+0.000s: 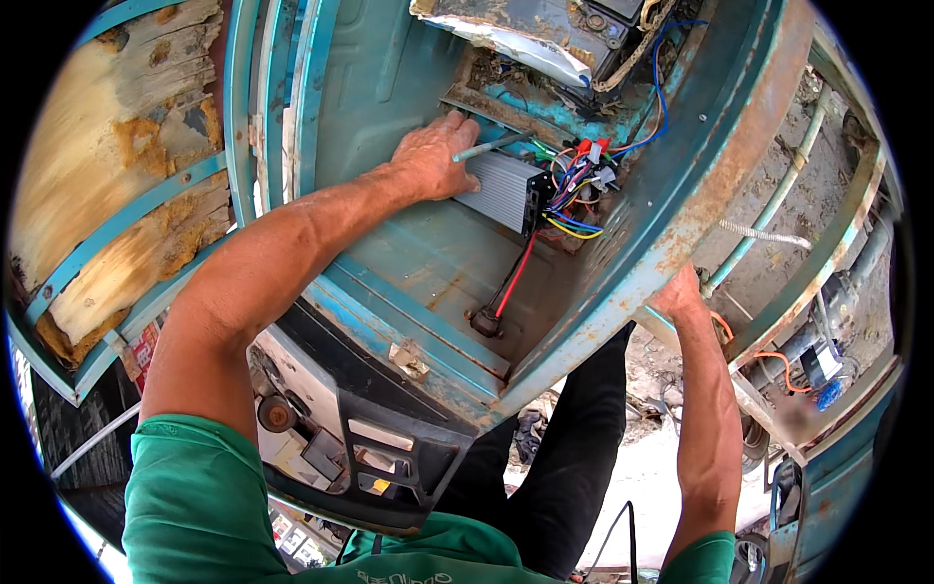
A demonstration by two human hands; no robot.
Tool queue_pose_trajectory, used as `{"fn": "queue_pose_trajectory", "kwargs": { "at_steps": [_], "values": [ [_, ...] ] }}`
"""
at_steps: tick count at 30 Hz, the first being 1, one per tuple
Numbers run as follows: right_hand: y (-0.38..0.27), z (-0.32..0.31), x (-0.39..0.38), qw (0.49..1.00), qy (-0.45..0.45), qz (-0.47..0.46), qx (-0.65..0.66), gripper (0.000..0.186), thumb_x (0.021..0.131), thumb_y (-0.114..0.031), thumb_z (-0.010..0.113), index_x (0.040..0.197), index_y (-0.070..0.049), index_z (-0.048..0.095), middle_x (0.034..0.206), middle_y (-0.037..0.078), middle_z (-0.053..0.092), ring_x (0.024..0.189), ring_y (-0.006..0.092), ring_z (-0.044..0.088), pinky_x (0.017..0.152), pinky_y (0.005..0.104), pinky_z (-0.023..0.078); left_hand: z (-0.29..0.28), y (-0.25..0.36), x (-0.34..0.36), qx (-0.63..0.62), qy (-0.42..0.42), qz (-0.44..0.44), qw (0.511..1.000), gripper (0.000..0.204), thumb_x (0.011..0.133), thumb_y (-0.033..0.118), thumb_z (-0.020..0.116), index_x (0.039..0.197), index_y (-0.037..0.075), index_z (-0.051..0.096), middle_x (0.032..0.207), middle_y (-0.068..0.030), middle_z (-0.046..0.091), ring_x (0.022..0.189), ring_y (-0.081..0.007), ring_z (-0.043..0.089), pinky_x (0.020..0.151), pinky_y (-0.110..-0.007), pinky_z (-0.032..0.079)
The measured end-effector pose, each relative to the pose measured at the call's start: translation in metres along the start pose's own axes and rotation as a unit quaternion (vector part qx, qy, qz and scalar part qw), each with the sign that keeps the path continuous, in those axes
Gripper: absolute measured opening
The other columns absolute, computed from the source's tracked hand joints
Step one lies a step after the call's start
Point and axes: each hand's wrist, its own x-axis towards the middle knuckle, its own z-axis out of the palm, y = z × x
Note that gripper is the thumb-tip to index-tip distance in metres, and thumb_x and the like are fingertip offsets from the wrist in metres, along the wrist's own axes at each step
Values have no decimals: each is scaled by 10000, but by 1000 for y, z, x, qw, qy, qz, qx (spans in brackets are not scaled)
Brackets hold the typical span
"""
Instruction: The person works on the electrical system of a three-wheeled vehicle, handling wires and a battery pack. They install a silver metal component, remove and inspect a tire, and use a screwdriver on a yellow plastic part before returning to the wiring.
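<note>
At far left, a worn tan panel with torn, flaking patches sits within teal metal strips. Next, the left hand reaches into a teal metal compartment, back of the hand up, laid over the left end of a silver finned box. The thumb lies against the box; the other fingers are bent and partly hidden, so whether they grasp it cannot be determined. A thin teal-grey rod extends from beside this hand, above the box.

The finned box lies on the compartment floor, slightly tilted in view. Below its right end, a red cable runs down to a black fitting. Above, a dark unit with a torn white covering is noted. Multicoloured wires bunch at the box's right end.

Farther right, the right hand is at the outer side of the rusted rim; its fingers are concealed and its grip cannot be confirmed. At far right, an orange wire hangs by metal framing.
</note>
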Motion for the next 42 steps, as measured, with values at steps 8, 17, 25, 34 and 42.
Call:
{"fn": "queue_pose_trajectory", "kwargs": {
  "at_steps": [8,17,25,34,42],
  "values": [
    [13,10,-3,999,31,-6,-32,246,911,-227,623,831,-1,569,710,231,610,731,442,617,637,504,460,8,-9,33,-88,-128,141,978,773,645,397,849,1242,17,540,1265,-193,529,1214,-355,514,1007,-436,436],
    [14,13,-10,998,48,32,40,215,924,-206,608,866,1,609,734,216,633,709,401,633,654,474,479,-52,25,-31,-186,-138,29,972,773,679,478,857,1224,6,577,1132,-215,662,1056,-322,636,931,-416,489],
    [-5,14,-8,985,131,85,69,208,919,-191,618,912,17,634,792,229,646,769,400,642,693,456,487,-41,33,-53,-197,-45,-37,979,934,674,556,831,1339,-19,516,1203,-220,645,1107,-340,628,975,-413,490],
    [13,1,-35,972,149,145,109,200,955,-181,611,934,13,659,718,89,650,661,157,592,637,339,487,-20,44,-18,-175,-66,33,982,779,723,618,757,1231,50,592,1136,-179,663,1116,-330,611,986,-431,453],
    [23,13,-38,973,163,129,95,202,967,-163,595,972,30,655,793,88,674,750,133,608,712,312,491,-13,16,-9,-249,-100,78,960,751,763,481,797,1301,23,541,1178,-195,638,1153,-333,588,989,-408,457]
  ]
}}
